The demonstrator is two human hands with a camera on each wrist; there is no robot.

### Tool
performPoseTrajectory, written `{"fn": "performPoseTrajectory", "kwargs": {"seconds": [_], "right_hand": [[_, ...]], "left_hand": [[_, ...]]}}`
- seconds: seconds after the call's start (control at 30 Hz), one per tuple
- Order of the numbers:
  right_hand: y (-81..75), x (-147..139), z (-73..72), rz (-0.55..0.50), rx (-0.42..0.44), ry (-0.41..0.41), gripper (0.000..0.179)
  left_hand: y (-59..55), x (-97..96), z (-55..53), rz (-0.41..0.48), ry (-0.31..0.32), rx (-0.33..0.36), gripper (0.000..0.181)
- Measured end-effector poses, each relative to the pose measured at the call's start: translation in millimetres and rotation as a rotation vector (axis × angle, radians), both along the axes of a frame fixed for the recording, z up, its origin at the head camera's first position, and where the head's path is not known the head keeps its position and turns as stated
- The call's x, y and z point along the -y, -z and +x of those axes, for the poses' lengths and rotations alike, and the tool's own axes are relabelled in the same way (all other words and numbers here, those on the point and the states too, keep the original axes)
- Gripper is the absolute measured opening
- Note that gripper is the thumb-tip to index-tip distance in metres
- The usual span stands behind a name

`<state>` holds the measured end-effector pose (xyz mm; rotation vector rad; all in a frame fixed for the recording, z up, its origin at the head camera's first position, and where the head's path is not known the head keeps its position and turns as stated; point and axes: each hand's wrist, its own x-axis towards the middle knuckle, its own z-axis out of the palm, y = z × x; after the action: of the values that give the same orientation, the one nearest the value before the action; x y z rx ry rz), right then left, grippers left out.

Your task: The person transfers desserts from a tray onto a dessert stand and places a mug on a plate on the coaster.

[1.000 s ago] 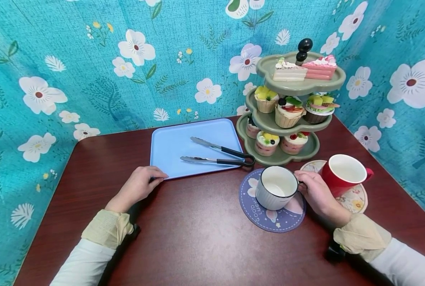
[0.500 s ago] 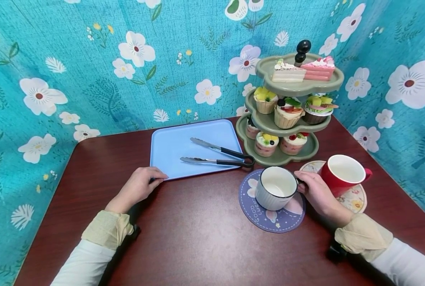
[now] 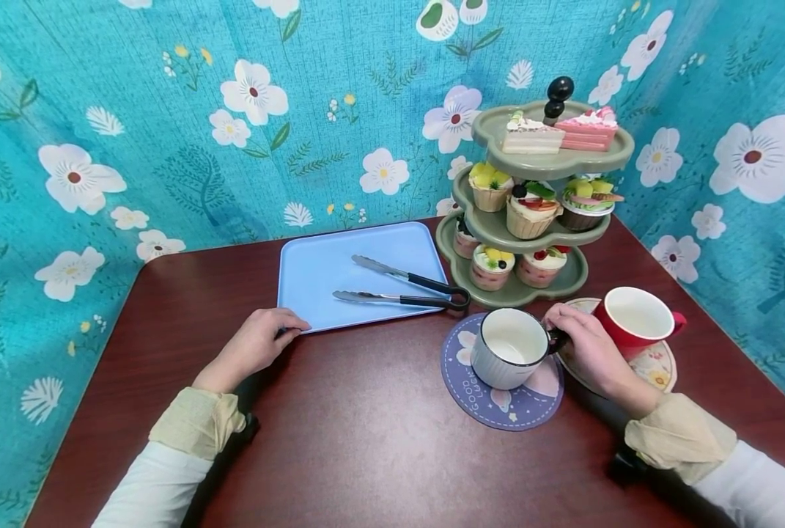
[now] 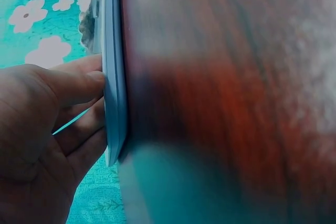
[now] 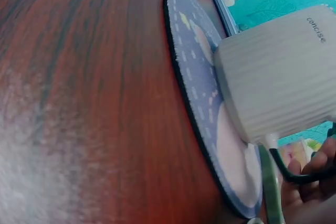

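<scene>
At the near left corner of the light blue tray, my left hand pinches the rim between thumb and fingers. The left wrist view shows the thumb on the tray's edge. A ribbed white mug with a dark rim and black handle stands on a round purple coaster. My right hand is at that handle, fingers bent beside it. In the right wrist view the handle overlaps the fingers; I cannot tell whether they grip it.
Black-handled tongs lie across the tray, past its right edge. Behind the white mug stands a three-tier green stand bearing cake slices and cupcakes. A red mug stands on a floral coaster right by my right hand. A flowered curtain surrounds the table.
My right hand has shifted slightly right and back, and more of the mug's black handle shows. The mug stays put on its coaster. My left hand keeps its hold on the tray.
</scene>
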<state>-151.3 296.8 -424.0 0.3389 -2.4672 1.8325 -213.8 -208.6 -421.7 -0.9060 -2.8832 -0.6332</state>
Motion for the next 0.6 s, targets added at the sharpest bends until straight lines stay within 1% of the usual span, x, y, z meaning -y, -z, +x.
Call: {"fn": "performPoseTrajectory", "kwargs": {"seconds": [0.03,0.1,0.13,0.23,0.33,0.47,0.6], "right_hand": [[-2.0,0,-0.6,-0.032,0.024,0.006,0.028],[-6.2,1,-2.0,-0.038,0.019,0.017,0.026],[-8.5,2,-2.7,-0.061,0.015,0.014,0.025],[-16.3,4,-4.8,-0.107,-0.022,-0.003,0.02],[-26.7,6,-6.0,-0.137,-0.048,-0.023,0.016],[-45.4,11,-10.1,-0.115,-0.088,-0.049,0.013],[-71.6,18,-17.8,-0.013,-0.156,-0.102,0.012]], "left_hand": [[-0.5,0.1,0.0,0.0,0.0,0.001,0.021],[-1.1,0.5,-0.1,0.003,-0.002,0.004,0.021],[-1.3,0.7,-0.2,0.008,-0.003,0.007,0.022],[-1.6,1.1,0.0,0.039,-0.019,0.01,0.022],[-4.4,2.0,0.7,0.083,-0.035,-0.009,0.023],[-13.9,5.0,0.8,0.118,-0.057,-0.055,0.023],[-28.2,8.3,-1.5,0.128,-0.084,-0.094,0.024]]}}
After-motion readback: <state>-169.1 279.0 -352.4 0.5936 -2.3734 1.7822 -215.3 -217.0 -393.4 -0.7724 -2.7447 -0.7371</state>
